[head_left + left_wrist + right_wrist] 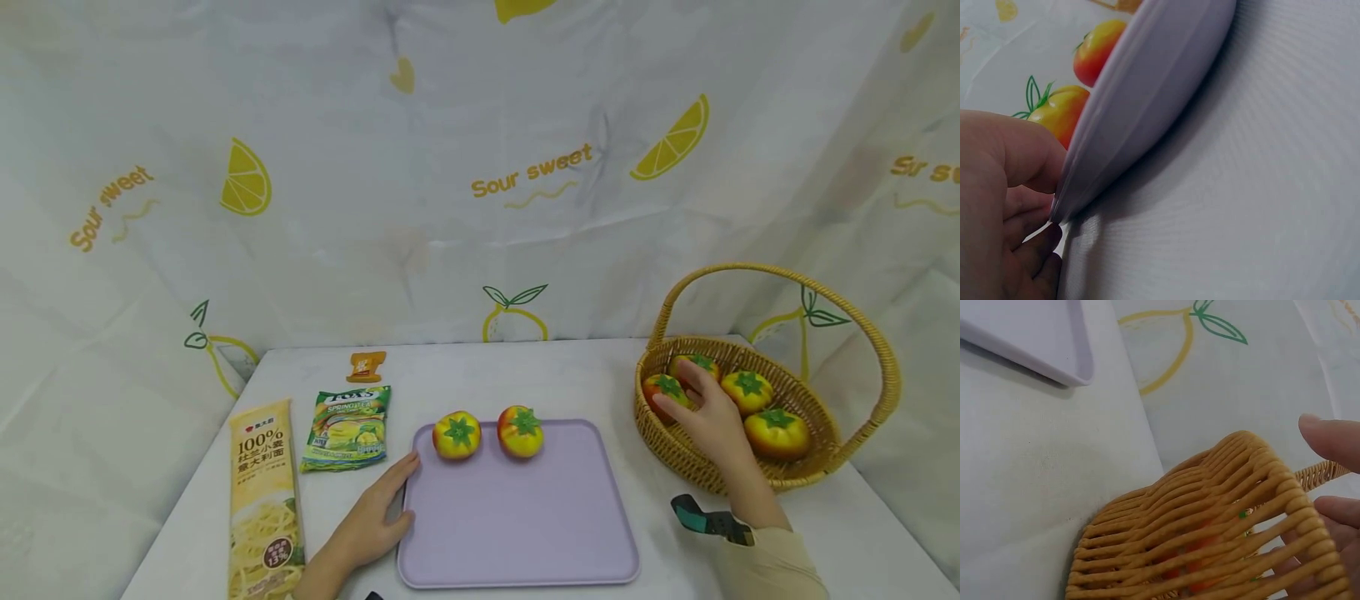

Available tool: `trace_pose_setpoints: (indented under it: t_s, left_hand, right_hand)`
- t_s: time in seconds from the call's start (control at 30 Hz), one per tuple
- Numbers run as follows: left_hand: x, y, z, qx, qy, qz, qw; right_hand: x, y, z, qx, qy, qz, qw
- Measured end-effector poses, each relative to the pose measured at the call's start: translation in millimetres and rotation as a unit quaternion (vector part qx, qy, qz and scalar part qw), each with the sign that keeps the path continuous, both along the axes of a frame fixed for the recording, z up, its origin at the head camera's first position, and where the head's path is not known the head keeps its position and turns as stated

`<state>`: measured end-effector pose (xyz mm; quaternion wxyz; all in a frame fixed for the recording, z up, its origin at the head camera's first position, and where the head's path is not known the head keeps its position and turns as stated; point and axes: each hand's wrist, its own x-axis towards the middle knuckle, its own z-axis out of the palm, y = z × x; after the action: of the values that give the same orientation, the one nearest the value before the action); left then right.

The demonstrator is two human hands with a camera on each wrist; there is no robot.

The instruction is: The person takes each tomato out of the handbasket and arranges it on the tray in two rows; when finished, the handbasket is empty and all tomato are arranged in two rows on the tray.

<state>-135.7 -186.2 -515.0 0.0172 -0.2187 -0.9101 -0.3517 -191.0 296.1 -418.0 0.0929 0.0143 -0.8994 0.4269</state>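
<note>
My left hand point(371, 521) rests against the left rim of a lilac tray point(517, 521), fingers and thumb touching its edge. Two red-and-yellow tomatoes point(457, 435) with green leafy tops lie along the tray's far side. Over the left part of a wicker basket point(678, 454) is my right hand point(712, 417), its thumb and fingers spread apart around the space above a tomato point(660, 390). Several tomatoes sit in the basket, one partly behind my fingers. In the right wrist view the basket's woven side point(1210, 519) hides most of its contents.
A long noodle packet point(262, 500) and a green candy bag point(347, 427) lie left of the tray. Behind them is a small brown packet point(366, 367). The basket's tall handle point(885, 358) arches above it. A lemon-print curtain point(450, 208) hangs along the table's back.
</note>
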Motion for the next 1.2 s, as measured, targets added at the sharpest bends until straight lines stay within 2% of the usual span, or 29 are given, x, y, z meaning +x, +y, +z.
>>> trace_pose_setpoints:
  t_s: [0.3, 0.43, 0.6, 0.77, 1.2]
  left_hand:
    - [0.7, 0.2, -0.2, 0.000, 0.008, 0.002, 1.0000]
    - [1.3, 1.0, -0.3, -0.003, 0.023, 0.004, 0.9997]
    - [1.9, 1.8, 0.7, -0.007, 0.021, 0.009, 0.9997]
    - [1.1, 1.7, 2.2, -0.011, 0.001, 0.007, 0.9999]
    - [1.1, 1.4, 1.9, -0.011, -0.004, 0.010, 0.9999]
  right_hand:
    - [-15.7, 8.8, 1.9, 0.010, -0.069, 0.012, 0.997]
    - [-19.5, 9.8, 3.1, 0.011, -0.106, 0.013, 0.994]
    - [-23.1, 12.0, 0.2, 0.042, -0.148, 0.001, 0.988]
    - [-25.0, 13.9, -4.0, 0.077, -0.151, -0.006, 0.985]
    - [-28.0, 13.5, -7.2, 0.105, -0.164, -0.003, 0.981]
